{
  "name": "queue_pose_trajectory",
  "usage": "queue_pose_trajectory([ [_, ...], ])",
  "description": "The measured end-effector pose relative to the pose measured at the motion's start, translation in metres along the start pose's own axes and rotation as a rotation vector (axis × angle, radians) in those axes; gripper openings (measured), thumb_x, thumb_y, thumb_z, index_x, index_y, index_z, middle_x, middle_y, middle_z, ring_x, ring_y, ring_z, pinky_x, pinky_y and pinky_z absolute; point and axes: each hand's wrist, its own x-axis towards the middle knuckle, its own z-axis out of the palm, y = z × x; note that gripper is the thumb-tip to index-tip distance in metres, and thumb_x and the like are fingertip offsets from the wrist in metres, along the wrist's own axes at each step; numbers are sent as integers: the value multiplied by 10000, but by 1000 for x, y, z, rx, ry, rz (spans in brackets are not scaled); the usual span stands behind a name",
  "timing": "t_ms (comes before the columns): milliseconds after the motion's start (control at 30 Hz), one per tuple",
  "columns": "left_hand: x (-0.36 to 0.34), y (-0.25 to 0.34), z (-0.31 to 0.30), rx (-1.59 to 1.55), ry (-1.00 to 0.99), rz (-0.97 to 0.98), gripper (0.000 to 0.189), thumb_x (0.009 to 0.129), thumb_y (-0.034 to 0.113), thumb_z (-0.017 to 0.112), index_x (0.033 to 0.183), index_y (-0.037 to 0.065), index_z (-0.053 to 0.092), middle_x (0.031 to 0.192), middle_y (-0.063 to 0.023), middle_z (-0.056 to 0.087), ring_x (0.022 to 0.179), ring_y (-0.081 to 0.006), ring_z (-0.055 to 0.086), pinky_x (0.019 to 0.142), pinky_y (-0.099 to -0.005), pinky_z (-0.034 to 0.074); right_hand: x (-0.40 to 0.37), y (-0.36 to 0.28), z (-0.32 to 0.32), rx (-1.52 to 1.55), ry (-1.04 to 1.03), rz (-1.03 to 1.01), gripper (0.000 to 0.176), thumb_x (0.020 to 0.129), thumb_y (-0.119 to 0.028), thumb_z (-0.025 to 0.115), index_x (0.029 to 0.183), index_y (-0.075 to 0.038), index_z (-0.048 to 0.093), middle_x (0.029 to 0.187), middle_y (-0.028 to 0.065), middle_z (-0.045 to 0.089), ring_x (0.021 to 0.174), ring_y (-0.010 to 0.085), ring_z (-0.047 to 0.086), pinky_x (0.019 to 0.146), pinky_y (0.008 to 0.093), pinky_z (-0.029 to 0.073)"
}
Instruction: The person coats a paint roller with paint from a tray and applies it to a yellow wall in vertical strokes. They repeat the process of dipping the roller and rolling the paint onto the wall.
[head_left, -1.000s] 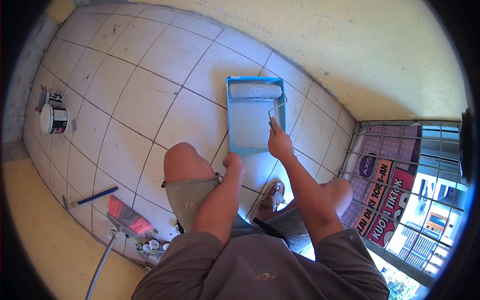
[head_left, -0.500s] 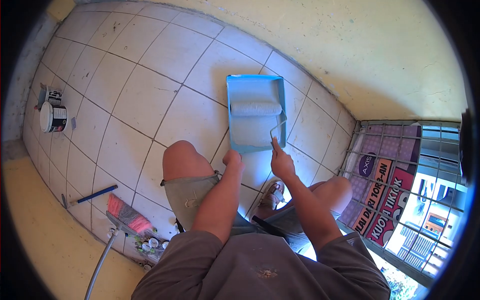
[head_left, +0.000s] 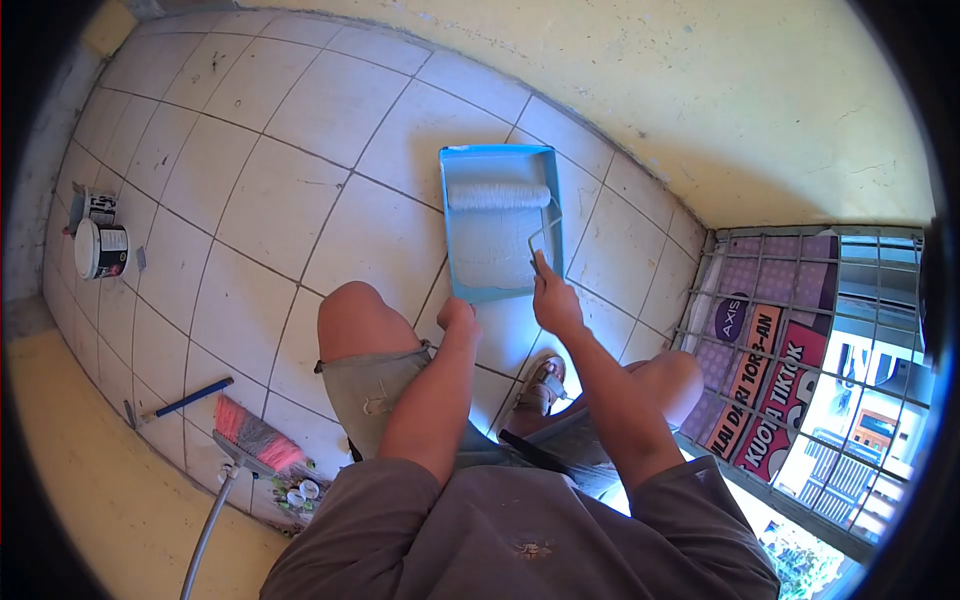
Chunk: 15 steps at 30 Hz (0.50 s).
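Observation:
My right hand [head_left: 556, 302] is wrapped round the handle of a paint roller [head_left: 500, 196]. Its white, fluffy sleeve lies crosswise in the far half of a blue paint tray [head_left: 447, 235], and the bent wire frame runs down the tray's right side. Pale paint coats the tray's inside. At the near left corner of the tray, my left hand [head_left: 458, 317] is closed, with its fingers curled at the rim and partly hidden. The tray rests on the tiled floor in front of my knees.
Paint buckets [head_left: 102, 249] stand at the far left. A blue-handled tool [head_left: 195, 397] and a pink-and-grey broom [head_left: 258, 433] lie at lower left, near some small white items [head_left: 302, 491]. Yellow walls [head_left: 700, 110] border the floor; a metal grille [head_left: 775, 350] with a banner is on the right.
The roller has moved away from me, toward the tray's far end, and my right hand has gone slightly forward with it. My left hand stays at the tray corner. The view has shifted slightly.

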Motion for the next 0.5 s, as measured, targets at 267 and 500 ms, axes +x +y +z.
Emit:
queue_pose_trajectory([
  [267, -3, 5, 2, -3, 28, -23, 156, 965, 109, 526, 943, -6, 629, 822, -101, 644, 599, -181, 574, 500, -332, 424, -81, 26, -18, 115, -20, 13, 553, 1071, -241, 477, 1617, -261, 394, 1060, 352, 700, 941, 575, 668, 877, 620, 537],
  [500, -20, 14, 2, -28, 124, -61, 474, 999, 469, 620, 1001, -4, 657, 914, -115, 669, 709, -198, 626, 598, -315, 502, -100, 38, 12, 28, -163, 105, 570, 1068, -227, 468, 1626, -283, 370, 1034, 332, 713, 924, 557, 686, 887, 622, 538],
])
